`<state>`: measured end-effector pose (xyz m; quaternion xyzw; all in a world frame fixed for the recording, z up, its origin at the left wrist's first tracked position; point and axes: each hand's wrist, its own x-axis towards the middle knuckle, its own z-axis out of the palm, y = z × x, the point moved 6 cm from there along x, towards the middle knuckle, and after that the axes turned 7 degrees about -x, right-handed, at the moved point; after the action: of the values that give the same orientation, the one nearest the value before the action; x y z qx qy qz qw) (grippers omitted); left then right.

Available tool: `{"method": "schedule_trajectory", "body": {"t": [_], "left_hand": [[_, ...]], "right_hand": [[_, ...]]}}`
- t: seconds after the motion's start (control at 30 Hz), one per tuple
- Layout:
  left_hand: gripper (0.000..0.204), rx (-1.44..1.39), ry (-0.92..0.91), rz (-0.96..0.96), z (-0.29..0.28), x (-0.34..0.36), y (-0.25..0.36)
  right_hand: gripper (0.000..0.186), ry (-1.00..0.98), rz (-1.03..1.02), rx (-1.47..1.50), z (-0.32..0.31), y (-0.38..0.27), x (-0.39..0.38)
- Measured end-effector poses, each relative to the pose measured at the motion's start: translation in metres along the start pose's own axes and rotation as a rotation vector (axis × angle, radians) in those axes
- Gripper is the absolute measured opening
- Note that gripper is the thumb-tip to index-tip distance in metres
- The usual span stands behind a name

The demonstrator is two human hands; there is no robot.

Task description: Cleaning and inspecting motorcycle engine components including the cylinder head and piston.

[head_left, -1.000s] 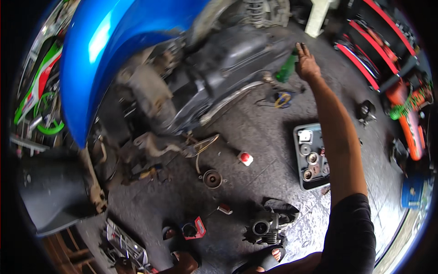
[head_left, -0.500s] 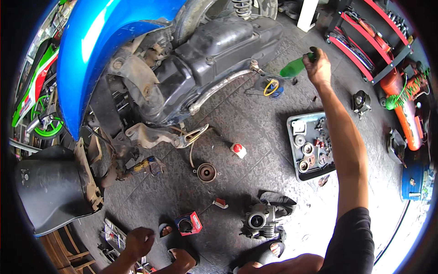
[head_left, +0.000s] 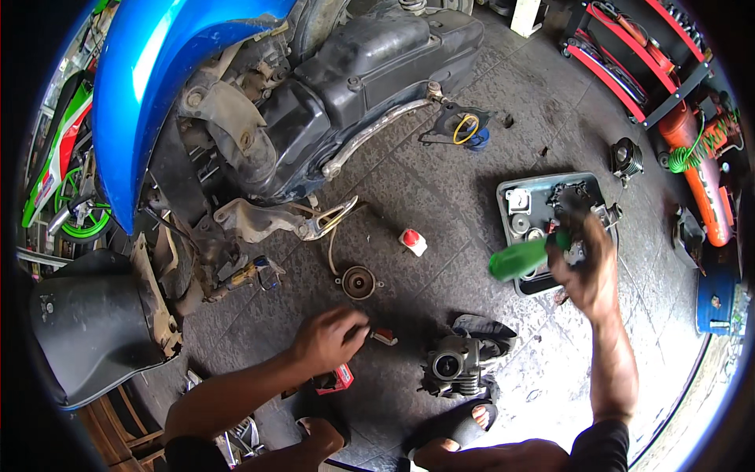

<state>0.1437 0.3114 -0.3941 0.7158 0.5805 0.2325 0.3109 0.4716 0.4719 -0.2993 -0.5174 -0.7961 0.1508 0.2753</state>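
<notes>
The left hand (head_left: 334, 340), loosely curled, is left of the gray parts tray (head_left: 548, 182); whether it pinches anything cannot be determined. A green bottle (head_left: 517, 259) extends over the tray's left rim, its neck gripped above the tray by the right hand (head_left: 588, 275).

Floor (head_left: 543, 377) blown out to near white at lower right, light probably entering from that side. Rest of floor mid-grey; deep shadow around legs (head_left: 503, 456) at bottom. White glare streak down blue panel (head_left: 161, 90); soft sheen on black cover (head_left: 370, 67). Right hand (head_left: 588, 271) and green bottle (head_left: 517, 259) smeared by motion blur; left hand (head_left: 329, 340) blurred at fingers. Red-capped bottle (head_left: 413, 242) fairly sharp. Wide fisheye bend: tool cart (head_left: 609, 85) curves near rim. Corners black, with blue fringe along lower right edge.
</notes>
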Motion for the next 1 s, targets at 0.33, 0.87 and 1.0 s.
{"method": "schedule_trajectory", "body": {"t": [0.33,0.87,1.0], "left_hand": [[0.08,0.015,-0.006,-0.165,0.049,0.142,-0.077],[0.024,-0.07,-0.38,-0.199,-0.074,-0.002,0.139],[0.022,-0.308,-0.461,-0.408,-0.107,-0.047,0.281]], "right_hand": [[0.039,-0.053,0.209,-0.026,-0.033,-0.014,-0.099],[0.037,0.086,0.406,0.024,-0.254,-0.109,-0.124],[0.048,0.005,0.609,0.298,-0.365,-0.17,-0.155]]}}
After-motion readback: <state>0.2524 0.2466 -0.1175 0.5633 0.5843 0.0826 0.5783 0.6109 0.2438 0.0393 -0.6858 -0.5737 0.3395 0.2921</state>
